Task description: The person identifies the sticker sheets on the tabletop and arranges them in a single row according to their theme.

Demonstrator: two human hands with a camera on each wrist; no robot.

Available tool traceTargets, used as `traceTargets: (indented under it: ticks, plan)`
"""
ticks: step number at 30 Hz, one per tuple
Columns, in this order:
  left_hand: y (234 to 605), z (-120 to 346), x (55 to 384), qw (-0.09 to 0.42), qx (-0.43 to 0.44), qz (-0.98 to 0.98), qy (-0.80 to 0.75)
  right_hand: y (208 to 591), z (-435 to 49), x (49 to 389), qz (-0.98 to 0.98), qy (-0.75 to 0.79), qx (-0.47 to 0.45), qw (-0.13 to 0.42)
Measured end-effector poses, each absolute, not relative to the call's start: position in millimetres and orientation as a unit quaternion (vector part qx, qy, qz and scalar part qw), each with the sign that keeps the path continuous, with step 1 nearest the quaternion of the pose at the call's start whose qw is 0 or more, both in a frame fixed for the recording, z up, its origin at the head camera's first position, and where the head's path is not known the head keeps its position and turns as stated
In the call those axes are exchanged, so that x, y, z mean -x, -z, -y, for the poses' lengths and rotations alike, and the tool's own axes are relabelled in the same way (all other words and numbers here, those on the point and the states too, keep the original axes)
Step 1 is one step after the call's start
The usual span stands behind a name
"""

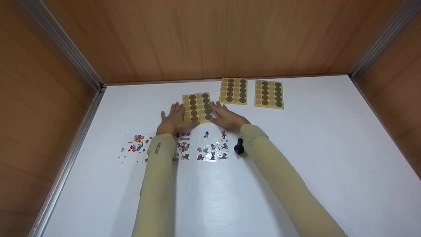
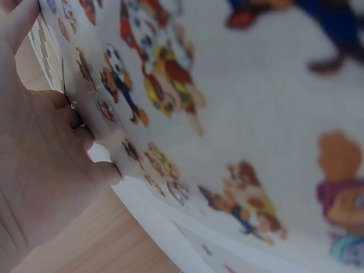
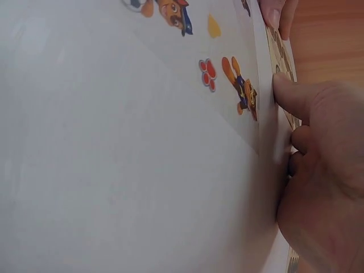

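Observation:
A tan sheet of round stickers [image 1: 198, 107] lies flat on the white table between both hands, its circles in pale, brown and dark columns. My left hand [image 1: 174, 121] rests along its left edge, fingers extended, thumb across the lower left corner. On the opposite side, my right hand [image 1: 229, 118] touches the right edge with fingertips and thumb. In the left wrist view, the left hand [image 2: 51, 153] lies palm down past cartoon dog stickers [image 2: 165, 85]. The right wrist view has the right hand [image 3: 333, 153] with its thumb on the tan sheet's edge.
Two similar tan sheets [image 1: 233, 91] [image 1: 269, 94] lie at the back right. Clear sheets of cartoon stickers [image 1: 213, 152] [image 1: 138, 143] spread below the hands, partly under the left sleeve. Wooden panels [image 1: 210, 39] with metal-framed corners enclose the table's back and sides.

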State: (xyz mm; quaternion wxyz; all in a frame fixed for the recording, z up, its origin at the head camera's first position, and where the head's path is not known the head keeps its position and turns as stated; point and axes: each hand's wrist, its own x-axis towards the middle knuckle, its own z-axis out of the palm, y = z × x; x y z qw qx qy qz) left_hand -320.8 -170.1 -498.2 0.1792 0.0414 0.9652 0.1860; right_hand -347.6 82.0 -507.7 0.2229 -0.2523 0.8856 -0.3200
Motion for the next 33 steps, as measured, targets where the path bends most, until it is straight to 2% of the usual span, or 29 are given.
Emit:
traceTargets:
  ticks: [19,23,27,33]
  plan:
    - [498.6,164.0,323.4,0.177,-0.032,-0.967,-0.18,511.2,-81.2,346.9,-0.884,0.362,0.222,0.194]
    - [496.7,160.4,323.3,0.176,-0.023,-0.966,-0.189,514.8,-80.0,349.2,-0.838,0.467,0.199,0.201]
    - [495.0,156.3,324.5,0.172,-0.029,-0.966,-0.19,517.8,-76.1,353.0,-0.753,0.606,0.134,0.217]
    - [494.9,151.0,324.7,0.168,-0.028,-0.965,-0.2,518.7,-72.6,359.3,-0.732,0.645,0.09,0.202]
